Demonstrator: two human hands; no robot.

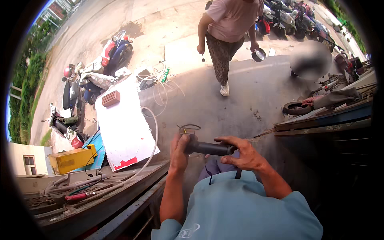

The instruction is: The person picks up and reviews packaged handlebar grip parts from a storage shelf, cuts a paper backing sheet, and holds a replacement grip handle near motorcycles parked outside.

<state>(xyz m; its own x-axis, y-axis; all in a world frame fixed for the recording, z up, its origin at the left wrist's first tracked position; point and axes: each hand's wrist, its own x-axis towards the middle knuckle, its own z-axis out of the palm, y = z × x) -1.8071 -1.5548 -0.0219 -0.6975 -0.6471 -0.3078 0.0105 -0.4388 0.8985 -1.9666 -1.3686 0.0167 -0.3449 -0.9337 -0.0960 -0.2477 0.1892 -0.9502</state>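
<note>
In front of my waist I hold a dark cylindrical tool (212,149) lying almost level; its exact kind is unclear. My left hand (180,154) is closed round its wider left end, with the thumb on top. A thin black loop (189,127) sticks out above that end. My right hand (246,155) is at the tool's right end, index finger along the upper side and thumb beneath, so the end sits between them.
A rusty metal workbench (100,204) with hoses stands at left, beside a white board (126,124) bearing a perforated brick (111,98). Metal shelving (324,126) is at right, near a tire (297,108). A person (228,36) walks ahead carrying a pan (259,55). Scooters (116,52) stand beyond.
</note>
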